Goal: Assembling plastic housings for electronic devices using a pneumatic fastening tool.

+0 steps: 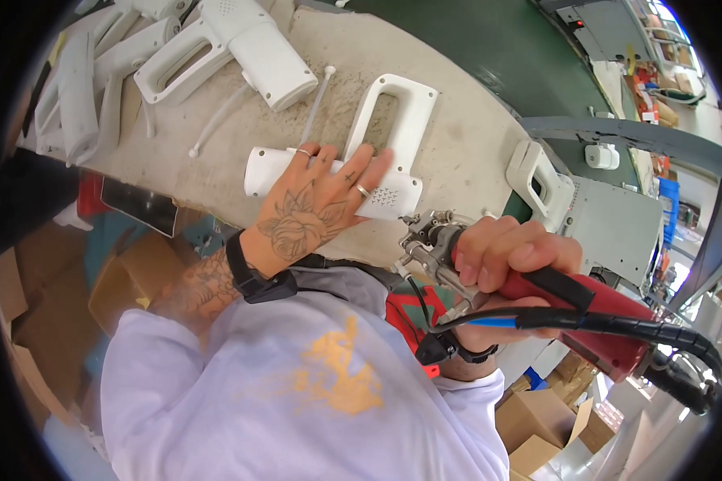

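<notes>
My left hand (317, 200) lies over the barrel part of a white plastic gun-shaped housing (397, 132) on the bench, fingers curled across it and pressing it down. The housing's looped handle points away from me, and screw holes show at its corners. In my right hand (517, 260) is a red handheld power screwdriver (610, 321), gripped with the fingers wrapped round its body. Its metal head (433, 248) points left, close to the housing's near right end; I cannot tell whether the tip touches it. A black cable and hose trail from the tool.
More white housings (249, 52) crowd the bench (473, 136) at the far left, with thin white stalks (217, 120) between them. Another white looped piece (537, 184) stands at the right edge. Beyond runs a green surface (425, 40) with a grey metal bar (618, 132). Cardboard boxes (541, 421) lie below.
</notes>
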Demonstrator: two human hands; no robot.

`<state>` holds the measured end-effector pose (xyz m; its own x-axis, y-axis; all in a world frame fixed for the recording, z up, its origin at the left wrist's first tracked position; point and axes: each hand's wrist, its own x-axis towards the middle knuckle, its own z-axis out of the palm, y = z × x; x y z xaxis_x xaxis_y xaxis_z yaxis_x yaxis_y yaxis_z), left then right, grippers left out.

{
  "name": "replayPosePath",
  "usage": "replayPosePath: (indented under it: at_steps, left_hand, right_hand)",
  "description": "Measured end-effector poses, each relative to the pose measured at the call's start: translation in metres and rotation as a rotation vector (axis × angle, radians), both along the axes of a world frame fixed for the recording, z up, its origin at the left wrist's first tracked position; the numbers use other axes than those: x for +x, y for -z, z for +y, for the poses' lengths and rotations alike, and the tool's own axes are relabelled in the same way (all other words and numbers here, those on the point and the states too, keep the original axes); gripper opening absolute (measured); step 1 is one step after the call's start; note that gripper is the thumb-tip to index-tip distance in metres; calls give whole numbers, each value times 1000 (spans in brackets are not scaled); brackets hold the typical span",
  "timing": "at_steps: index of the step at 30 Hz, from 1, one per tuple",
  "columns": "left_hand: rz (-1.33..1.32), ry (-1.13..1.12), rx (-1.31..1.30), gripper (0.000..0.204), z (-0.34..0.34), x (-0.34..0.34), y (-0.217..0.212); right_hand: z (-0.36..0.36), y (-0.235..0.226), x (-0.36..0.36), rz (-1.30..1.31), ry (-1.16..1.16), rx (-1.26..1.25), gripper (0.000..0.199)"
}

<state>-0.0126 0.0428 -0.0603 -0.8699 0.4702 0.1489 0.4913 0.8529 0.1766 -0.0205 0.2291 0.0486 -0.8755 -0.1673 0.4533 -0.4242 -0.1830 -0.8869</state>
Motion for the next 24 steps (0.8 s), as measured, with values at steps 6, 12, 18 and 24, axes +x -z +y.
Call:
replayPosePath:
  at_steps: [6, 12, 18, 24]
  left_hand:
    - [-84, 50, 48, 79, 8, 21, -11]
    - [-81, 139, 3, 55, 10, 44, -12]
    - [-84, 190, -16, 54, 6, 42, -13]
    - [-99, 210, -8, 53, 4, 37, -18]
  right_hand:
    - [28, -52, 23, 242, 28, -133, 61]
    - [31, -41, -14, 295, 13, -232, 71]
    - [41, -26, -49, 246, -150, -185, 79]
    - [42, -11, -59, 168, -171, -195, 81]
